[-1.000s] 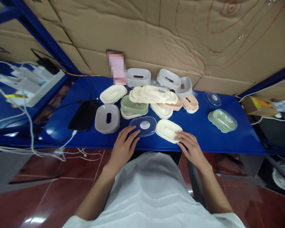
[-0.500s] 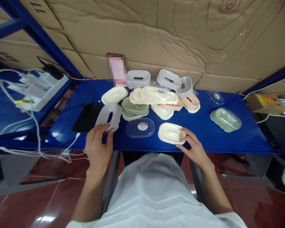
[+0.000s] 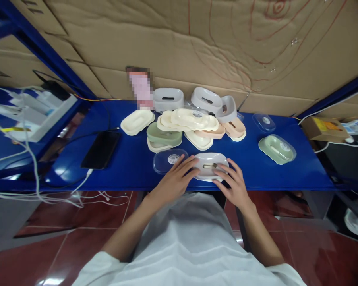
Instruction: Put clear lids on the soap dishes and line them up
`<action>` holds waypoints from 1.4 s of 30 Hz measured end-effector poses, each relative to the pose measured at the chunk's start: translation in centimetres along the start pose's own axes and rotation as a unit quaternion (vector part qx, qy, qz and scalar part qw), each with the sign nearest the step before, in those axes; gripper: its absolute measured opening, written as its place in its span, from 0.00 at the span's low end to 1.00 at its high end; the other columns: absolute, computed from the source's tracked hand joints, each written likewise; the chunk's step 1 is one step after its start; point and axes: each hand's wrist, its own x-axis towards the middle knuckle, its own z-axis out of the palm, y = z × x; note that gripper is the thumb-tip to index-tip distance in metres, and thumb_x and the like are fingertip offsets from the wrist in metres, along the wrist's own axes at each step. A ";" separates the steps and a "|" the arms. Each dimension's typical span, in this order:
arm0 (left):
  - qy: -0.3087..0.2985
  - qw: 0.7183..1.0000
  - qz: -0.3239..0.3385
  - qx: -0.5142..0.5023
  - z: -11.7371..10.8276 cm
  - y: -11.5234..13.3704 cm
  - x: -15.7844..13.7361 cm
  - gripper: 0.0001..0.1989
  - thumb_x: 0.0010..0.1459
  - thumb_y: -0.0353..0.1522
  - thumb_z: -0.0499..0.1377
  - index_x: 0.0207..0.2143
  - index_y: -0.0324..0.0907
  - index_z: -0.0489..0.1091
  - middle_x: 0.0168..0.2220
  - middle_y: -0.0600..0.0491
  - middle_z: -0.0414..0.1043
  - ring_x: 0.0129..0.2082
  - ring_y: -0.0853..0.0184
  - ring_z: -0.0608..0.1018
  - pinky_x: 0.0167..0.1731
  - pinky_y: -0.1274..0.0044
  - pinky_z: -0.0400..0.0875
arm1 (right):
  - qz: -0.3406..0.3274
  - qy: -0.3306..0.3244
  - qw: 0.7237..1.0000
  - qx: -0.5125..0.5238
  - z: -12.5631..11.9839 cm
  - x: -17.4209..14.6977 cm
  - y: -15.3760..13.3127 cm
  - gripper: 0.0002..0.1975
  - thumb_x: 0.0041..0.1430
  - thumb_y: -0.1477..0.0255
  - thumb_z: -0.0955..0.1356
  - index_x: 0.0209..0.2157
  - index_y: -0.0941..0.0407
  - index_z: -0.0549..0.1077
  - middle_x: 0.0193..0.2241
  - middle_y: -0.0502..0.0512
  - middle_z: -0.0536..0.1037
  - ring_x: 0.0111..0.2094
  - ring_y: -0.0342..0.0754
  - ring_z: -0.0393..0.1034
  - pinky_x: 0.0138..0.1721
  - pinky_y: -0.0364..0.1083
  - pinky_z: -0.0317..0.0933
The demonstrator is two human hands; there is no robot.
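Note:
At the front edge of the table, a grey soap dish (image 3: 211, 157) with a slot in its middle sits over a cream base, mostly hidden beneath it. My left hand (image 3: 176, 178) grips the dish's left end, fingers on the rim. On its right end my right hand (image 3: 234, 186) is closed, with fingertips over the rim and inside the dish. A clear lid (image 3: 163, 162) with a round label lies flat beside my left hand. Just behind it, a green soap dish (image 3: 167, 136) rests on a cream base.
Behind are stacked cream bases (image 3: 183, 120), a lone cream base (image 3: 137, 121), peach dishes (image 3: 236, 128) and grey dishes (image 3: 168, 98). A lidded green dish (image 3: 274, 150) lies to the right, a black phone (image 3: 100, 150) with a cable to the left. Cardboard (image 3: 167, 43) walls the back.
My left hand has carried the grey soap dish from the left onto the cream base. My right hand has stayed at the base's right end and now holds the dish too.

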 end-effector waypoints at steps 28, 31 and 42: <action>0.128 0.987 -0.064 -0.079 0.3 1.0 -1.9 0.16 0.75 0.30 0.58 0.62 0.49 0.73 0.62 0.46 0.78 0.66 0.58 0.77 0.68 0.59 0.72 | 0.051 -0.111 0.991 0.058 1.3 2.1 -2.0 0.51 0.70 0.65 0.74 0.80 0.38 0.39 0.81 0.60 0.32 0.79 0.68 0.45 0.72 0.67 0.62; 0.098 0.993 -0.045 -0.052 1.1 1.2 -0.9 0.16 0.75 0.29 0.58 0.61 0.50 0.74 0.63 0.47 0.78 0.69 0.57 0.75 0.74 0.52 0.60 | 0.056 -0.120 0.989 0.061 1.3 2.3 -2.1 0.46 0.72 0.65 0.72 0.80 0.38 0.44 0.81 0.57 0.38 0.79 0.65 0.44 0.73 0.65 0.60; 0.085 0.971 -0.182 -0.130 1.1 0.2 -1.7 0.30 0.72 0.41 0.64 0.72 0.53 0.62 0.75 0.43 0.59 0.75 0.52 0.66 0.71 0.58 0.70 | 0.061 -0.078 0.990 0.103 1.6 2.1 -1.7 0.42 0.71 0.62 0.74 0.77 0.45 0.51 0.78 0.65 0.53 0.78 0.60 0.51 0.74 0.65 0.59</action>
